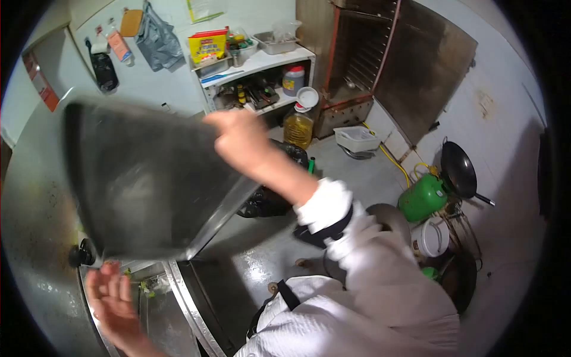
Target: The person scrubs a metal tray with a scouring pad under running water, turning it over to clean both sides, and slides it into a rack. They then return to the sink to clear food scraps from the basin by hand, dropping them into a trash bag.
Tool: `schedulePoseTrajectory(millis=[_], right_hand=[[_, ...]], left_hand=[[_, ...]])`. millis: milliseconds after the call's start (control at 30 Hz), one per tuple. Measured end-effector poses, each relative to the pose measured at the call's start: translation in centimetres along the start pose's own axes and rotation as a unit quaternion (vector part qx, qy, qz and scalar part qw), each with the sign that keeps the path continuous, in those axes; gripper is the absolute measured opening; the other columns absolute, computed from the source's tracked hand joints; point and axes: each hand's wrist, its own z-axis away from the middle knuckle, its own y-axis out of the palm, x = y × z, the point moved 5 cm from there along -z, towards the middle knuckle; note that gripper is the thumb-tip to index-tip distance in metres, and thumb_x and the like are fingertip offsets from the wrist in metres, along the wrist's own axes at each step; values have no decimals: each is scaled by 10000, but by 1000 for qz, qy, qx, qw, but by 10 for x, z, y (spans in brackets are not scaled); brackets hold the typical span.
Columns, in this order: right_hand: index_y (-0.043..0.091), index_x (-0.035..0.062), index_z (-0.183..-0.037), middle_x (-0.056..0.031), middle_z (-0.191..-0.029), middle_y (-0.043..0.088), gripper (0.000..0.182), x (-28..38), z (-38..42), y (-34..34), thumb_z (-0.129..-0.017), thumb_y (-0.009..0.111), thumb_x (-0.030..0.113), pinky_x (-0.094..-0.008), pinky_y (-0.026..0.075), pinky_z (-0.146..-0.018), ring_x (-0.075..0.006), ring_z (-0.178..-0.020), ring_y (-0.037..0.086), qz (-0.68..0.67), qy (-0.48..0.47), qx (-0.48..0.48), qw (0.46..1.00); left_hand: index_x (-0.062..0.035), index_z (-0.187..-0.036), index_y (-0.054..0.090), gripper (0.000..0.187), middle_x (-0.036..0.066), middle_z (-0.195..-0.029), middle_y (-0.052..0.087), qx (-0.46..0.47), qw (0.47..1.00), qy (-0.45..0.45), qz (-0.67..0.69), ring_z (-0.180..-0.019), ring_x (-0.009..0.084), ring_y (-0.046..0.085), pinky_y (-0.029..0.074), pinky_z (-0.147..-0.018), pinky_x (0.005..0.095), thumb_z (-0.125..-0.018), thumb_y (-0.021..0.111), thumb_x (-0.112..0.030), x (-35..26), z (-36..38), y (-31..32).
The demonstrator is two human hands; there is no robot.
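Note:
A large dark baking tray [148,184], blurred by motion, is tilted up over the metal counter. My right hand [241,140], in a white sleeve, grips its upper right edge. Beneath its lower edge, my left hand [113,303] is open with the fingers stretched upward; a small gap seems to lie between them and the tray. Below is a metal-rimmed basin [187,303] with green scraps at its side. A small black knob-like thing [80,254] shows beside the tray's lower left corner, which hides part of the counter.
Shelves [262,68] with food packs and jars stand at the back, an oil jug [297,128] in front of them. A tall metal rack cabinet [357,59] has its door swung out. Along the right wall are a green gas cylinder [422,199], a wok [461,169] and a white bucket [431,238].

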Motion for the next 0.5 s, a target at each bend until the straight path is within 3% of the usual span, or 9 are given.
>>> schedulePoseTrajectory(millis=[33,67,100,133,167,233,267,367,500], right_hand=[[652,46,-921,-175,-843,625,347,-19,3,-37,-616,495,-1,-387,491,-724,-328,-799,612,18,15,-33,999],[654,42,-909,-178,-817,621,326,-40,8,-68,-621,506,6,-386,487,-709,-333,-789,607,62,0,-74,995],[658,53,-896,-186,-790,612,305,-44,10,-103,-631,512,12,-393,478,-690,-343,-767,600,110,36,-43,992],[657,60,-883,-190,-772,603,278,-67,17,-130,-645,519,17,-396,470,-669,-348,-746,595,196,35,-78,977],[663,42,-894,-195,-830,616,310,-75,24,-159,-628,507,17,-401,479,-753,-331,-800,609,282,67,-72,954],[671,88,-908,-177,-816,624,321,-77,29,-206,-633,521,20,-404,483,-748,-335,-791,607,394,159,-49,904],[669,80,-905,-182,-816,623,309,-85,30,-228,-642,522,14,-414,483,-741,-341,-791,605,445,147,-72,880],[653,57,-850,-199,-822,618,245,-108,19,-279,-646,532,-3,-428,487,-727,-352,-802,604,561,143,-26,815],[622,39,-785,-190,-811,620,152,-157,6,-344,-655,551,9,-430,491,-721,-354,-803,606,669,136,4,731]], left_hand=[[4,-1205,429,448,181,-1167,504,5,999,-16,-37,-1116,273,491,424,-936,345,-853,515,-259,24,7,-2],[-13,-1147,478,385,150,-1095,543,-89,990,-61,-92,-1055,247,522,439,-890,316,-834,543,-228,56,16,-10],[-31,-1089,527,324,120,-1023,583,-183,966,-107,-146,-995,220,553,453,-844,286,-815,571,-197,92,26,-19],[-25,-1015,565,245,110,-1004,583,-162,944,-117,-263,-938,206,562,432,-841,319,-798,499,-116,134,30,-24],[-13,-1018,568,251,106,-1009,584,-118,925,-156,-327,-943,186,549,423,-845,305,-795,533,-122,196,34,-30],[6,-1048,556,287,99,-1017,585,-78,934,-269,-221,-961,194,538,414,-845,291,-784,577,-106,328,59,-20],[19,-1052,550,314,119,-1018,584,-20,922,-278,-269,-940,198,548,423,-835,299,-782,592,-136,385,69,-5],[35,-1026,562,316,139,-907,612,120,908,-332,-223,-847,200,580,450,-767,309,-783,605,-163,452,86,80],[50,-981,580,321,132,-849,628,231,894,-348,-163,-814,198,591,454,-750,307,-780,618,-198,494,111,164]])
